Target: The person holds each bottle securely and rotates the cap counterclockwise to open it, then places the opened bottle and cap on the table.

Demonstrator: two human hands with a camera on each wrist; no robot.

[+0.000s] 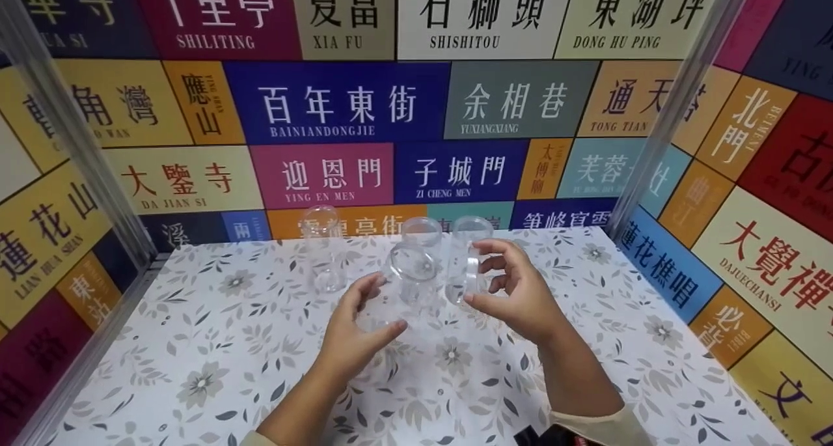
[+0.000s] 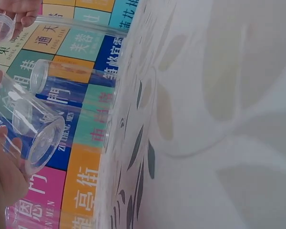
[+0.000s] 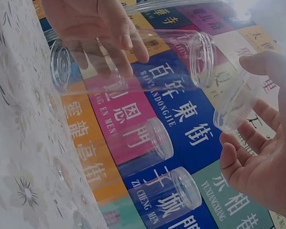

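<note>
A white table [image 1: 215, 368], printed with grey flowers and leaves, stands between walls of coloured panels [image 1: 338, 104] lettered in Chinese and Latin script — metal posts [image 1: 71, 117] mark the corners. Above the tabletop, the left hand [image 1: 355, 332] curls round a clear jar [image 3: 169, 67]; the right hand [image 1: 520, 296] pinches a clear lid [image 3: 236, 102], apart from the jar's rim. Other clear jars [image 1: 323, 250] stand near the back edge.

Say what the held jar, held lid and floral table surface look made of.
Held jar: glossy, clear, probably plastic, possibly glass; wall lettering shows through. Held lid: glossy clear plastic, likely; glinting rim. Floral table surface: smooth, perhaps vinyl; no weave visible.
</note>
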